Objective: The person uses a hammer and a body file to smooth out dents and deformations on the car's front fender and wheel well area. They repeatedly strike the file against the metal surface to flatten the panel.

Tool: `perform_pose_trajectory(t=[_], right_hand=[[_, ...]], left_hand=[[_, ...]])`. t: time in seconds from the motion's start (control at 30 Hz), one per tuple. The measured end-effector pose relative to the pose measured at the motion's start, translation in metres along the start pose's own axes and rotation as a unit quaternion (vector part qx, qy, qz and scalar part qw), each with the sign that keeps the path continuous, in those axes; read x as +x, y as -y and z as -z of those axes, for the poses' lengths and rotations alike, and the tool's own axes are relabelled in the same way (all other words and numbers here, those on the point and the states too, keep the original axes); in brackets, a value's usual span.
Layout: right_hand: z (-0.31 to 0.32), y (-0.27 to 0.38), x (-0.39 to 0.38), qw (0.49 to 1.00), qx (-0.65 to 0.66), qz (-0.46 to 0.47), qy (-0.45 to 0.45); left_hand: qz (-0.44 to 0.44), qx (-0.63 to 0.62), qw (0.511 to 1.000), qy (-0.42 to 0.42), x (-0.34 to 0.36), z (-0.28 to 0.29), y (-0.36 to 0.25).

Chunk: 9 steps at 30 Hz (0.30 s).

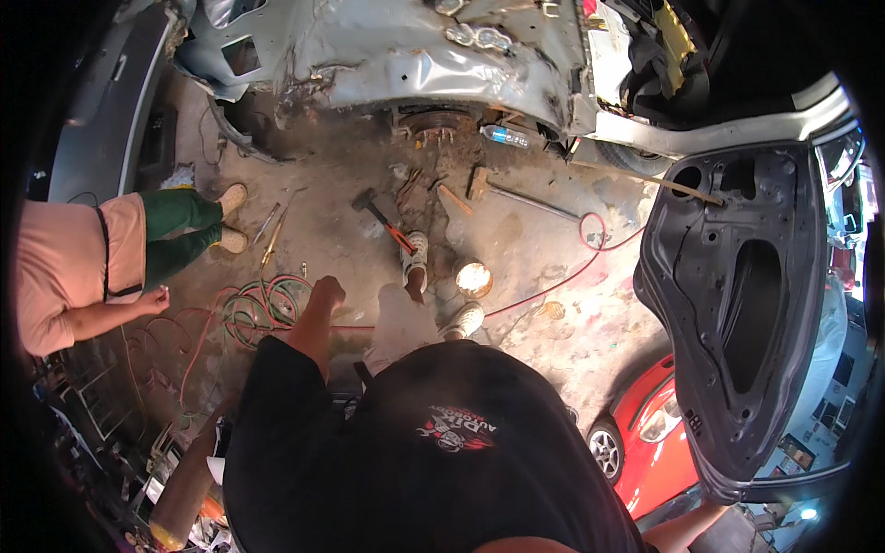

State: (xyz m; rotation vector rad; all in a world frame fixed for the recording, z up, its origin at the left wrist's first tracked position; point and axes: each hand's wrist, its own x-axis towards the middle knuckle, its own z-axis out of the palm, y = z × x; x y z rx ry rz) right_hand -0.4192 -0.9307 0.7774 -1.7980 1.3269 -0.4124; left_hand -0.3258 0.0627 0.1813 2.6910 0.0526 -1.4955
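My left hand (325,292) is closed in front of my left side, beside my light-coloured trouser leg, and nothing shows in it. At the lower right my right hand (722,509) is at the bottom corner of a dark grey car door (678,304), gripping its edge; the fingers are mostly hidden behind it. The bare inner side of the door faces me, with several cut-outs. On the floor past my shoes lie a hammer (387,221) with a red and black handle and a long-handled sledgehammer (530,195).
A stripped, dented car body (424,74) with an exposed brake disc (435,123) stands ahead. Red and green hoses (263,304) coil at left. Another person (88,267) stands there. A round tin (474,278) sits by my feet, a red car (650,429) at lower right.
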Motion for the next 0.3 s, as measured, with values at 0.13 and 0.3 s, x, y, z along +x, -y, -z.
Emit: perform_pose_trajectory(t=[0.13,0.3], right_hand=[[0.018,-0.021,0.066,0.995,0.081,0.043,0.051],[0.064,-0.073,0.102,0.96,0.221,0.097,0.14]], left_hand=[[0.014,-0.014,0.999,-0.026,-0.064,-0.025,-0.035],[-0.012,-0.135,0.987,-0.083,-0.065,-0.043,-0.066]])
